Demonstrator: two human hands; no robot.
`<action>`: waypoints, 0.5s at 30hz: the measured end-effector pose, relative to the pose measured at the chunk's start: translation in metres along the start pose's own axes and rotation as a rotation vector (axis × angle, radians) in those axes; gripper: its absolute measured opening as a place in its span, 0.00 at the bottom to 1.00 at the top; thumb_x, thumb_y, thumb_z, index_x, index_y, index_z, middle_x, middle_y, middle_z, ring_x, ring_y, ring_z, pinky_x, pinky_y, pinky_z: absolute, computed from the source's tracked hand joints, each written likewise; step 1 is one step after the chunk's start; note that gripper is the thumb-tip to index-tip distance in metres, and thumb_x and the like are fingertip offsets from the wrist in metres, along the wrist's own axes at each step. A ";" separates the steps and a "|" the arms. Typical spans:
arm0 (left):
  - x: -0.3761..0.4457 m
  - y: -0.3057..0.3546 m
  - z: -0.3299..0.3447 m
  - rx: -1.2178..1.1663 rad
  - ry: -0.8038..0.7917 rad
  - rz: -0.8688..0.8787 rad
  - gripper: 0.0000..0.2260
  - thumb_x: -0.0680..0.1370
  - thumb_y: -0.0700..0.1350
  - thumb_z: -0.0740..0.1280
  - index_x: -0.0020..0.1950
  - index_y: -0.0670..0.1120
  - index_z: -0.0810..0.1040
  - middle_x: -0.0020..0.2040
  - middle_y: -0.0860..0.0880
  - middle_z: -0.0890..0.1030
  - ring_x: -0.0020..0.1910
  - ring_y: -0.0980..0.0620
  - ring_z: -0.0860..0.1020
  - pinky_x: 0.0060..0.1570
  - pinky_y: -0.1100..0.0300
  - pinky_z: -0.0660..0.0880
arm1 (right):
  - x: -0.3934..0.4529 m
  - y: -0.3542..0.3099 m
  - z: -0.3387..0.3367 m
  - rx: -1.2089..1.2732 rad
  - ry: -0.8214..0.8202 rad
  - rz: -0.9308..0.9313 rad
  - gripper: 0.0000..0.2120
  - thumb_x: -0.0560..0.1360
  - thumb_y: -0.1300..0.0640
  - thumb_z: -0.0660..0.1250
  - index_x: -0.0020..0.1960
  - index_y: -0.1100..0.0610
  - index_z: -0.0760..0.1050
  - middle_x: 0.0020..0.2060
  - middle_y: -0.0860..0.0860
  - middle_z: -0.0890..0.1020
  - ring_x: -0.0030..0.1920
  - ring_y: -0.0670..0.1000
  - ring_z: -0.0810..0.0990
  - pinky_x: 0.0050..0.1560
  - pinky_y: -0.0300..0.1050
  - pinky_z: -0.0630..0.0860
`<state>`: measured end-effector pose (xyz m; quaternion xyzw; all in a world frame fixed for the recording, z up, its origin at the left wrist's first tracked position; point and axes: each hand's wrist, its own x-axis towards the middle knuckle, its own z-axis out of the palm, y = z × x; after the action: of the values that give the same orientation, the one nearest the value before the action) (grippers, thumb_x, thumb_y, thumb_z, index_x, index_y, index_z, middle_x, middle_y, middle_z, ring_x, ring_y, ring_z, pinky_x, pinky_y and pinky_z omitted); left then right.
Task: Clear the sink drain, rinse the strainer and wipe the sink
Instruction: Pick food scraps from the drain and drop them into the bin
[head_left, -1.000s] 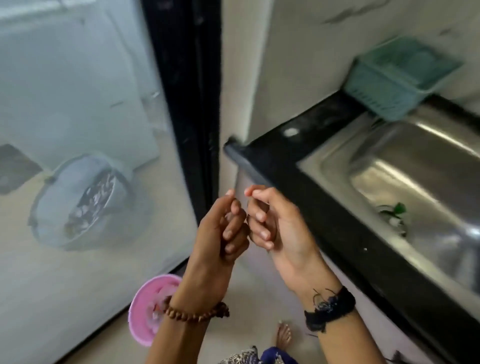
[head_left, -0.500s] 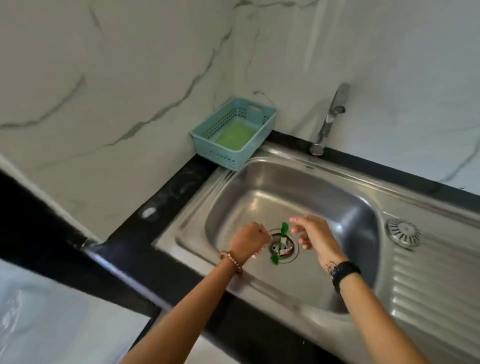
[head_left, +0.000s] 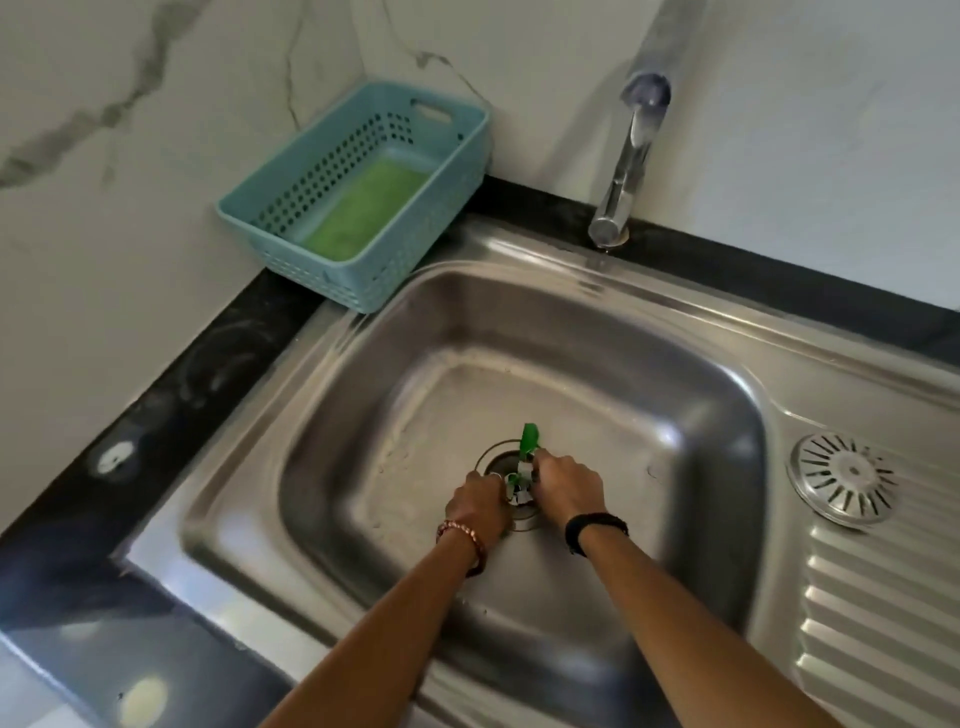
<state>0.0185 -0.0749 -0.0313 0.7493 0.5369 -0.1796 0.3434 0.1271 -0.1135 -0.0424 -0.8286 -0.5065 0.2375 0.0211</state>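
Note:
The steel sink (head_left: 353, 415) has a round drain (head_left: 493, 453) at the middle of its floor. The drain is clogged with scraps (head_left: 529, 441): a green strip sticks up and white bits lie below it. My left hand (head_left: 475, 503) reaches the drain from the left, its curled fingers on the scraps. From the right, my right hand (head_left: 569, 486) pinches the scraps at the foot of the green strip. The round metal strainer (head_left: 844, 478) lies on the ribbed drainboard to the right of the basin.
A teal plastic basket (head_left: 457, 156) holding a green cloth or sponge (head_left: 363, 208) stands in the back left corner on the black counter (head_left: 156, 415). The chrome tap (head_left: 623, 171) rises behind the sink against the marble wall, with no water running.
The view swung from the floor and glass door to the sink. Both hands went down into the basin and closed in on the scraps in the drain.

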 end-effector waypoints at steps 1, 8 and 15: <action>0.004 0.000 0.004 0.046 -0.009 0.001 0.15 0.73 0.43 0.68 0.59 0.42 0.75 0.61 0.40 0.74 0.58 0.41 0.76 0.56 0.52 0.75 | 0.004 0.000 0.005 -0.056 0.010 -0.017 0.14 0.79 0.61 0.54 0.62 0.57 0.70 0.52 0.57 0.82 0.50 0.59 0.80 0.45 0.47 0.73; 0.012 -0.006 0.005 -0.022 0.022 0.018 0.11 0.75 0.40 0.63 0.56 0.39 0.77 0.58 0.38 0.78 0.57 0.40 0.77 0.55 0.52 0.74 | 0.004 0.007 0.016 -0.139 -0.016 -0.084 0.10 0.79 0.63 0.54 0.56 0.62 0.73 0.51 0.58 0.81 0.50 0.59 0.80 0.47 0.48 0.75; -0.022 -0.006 -0.036 -0.401 0.012 0.019 0.09 0.73 0.38 0.65 0.52 0.39 0.80 0.43 0.43 0.82 0.43 0.47 0.81 0.46 0.57 0.79 | -0.029 0.011 -0.034 0.795 -0.014 0.292 0.05 0.74 0.62 0.67 0.39 0.58 0.76 0.28 0.53 0.80 0.26 0.50 0.77 0.30 0.42 0.78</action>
<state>0.0014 -0.0631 0.0063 0.6720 0.5568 -0.0614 0.4844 0.1397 -0.1367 -0.0041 -0.8175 -0.2527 0.4205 0.3018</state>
